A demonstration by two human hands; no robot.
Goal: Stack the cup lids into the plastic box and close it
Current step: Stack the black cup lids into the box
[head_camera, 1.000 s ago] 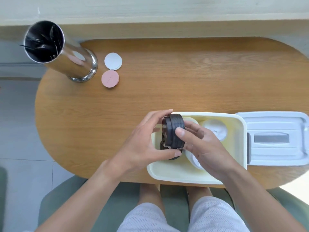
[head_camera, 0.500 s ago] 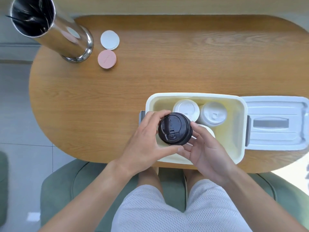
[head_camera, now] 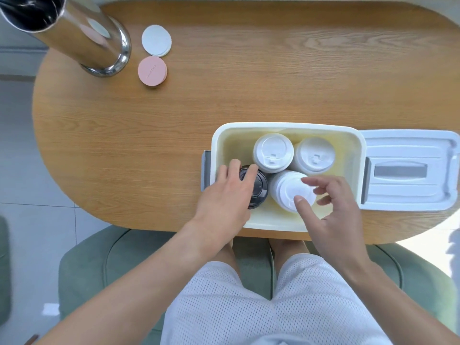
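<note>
A cream plastic box (head_camera: 286, 128) stands at the table's near edge, and its white lid (head_camera: 408, 170) lies flat just to the right. Inside stand three stacks of white cup lids: back left (head_camera: 273, 151), back right (head_camera: 315, 155) and front (head_camera: 288, 189). A stack of black cup lids (head_camera: 260, 188) sits in the box's front left corner. My left hand (head_camera: 226, 195) rests on that black stack with its fingers laid straight over the top. My right hand (head_camera: 333, 210) hovers with spread fingers over the front white stack and holds nothing.
A tall shiny steel canister (head_camera: 74, 38) stands at the table's far left. Beside it lie a white round disc (head_camera: 156, 40) and a pink one (head_camera: 152, 69). The oval wooden table (head_camera: 224, 100) ends right in front of me, above a green seat (head_camera: 99, 257).
Both hands held the black stack above the box; it now stands in the front left corner. My right hand has let go and moved right, and my left hand lies over the stack.
</note>
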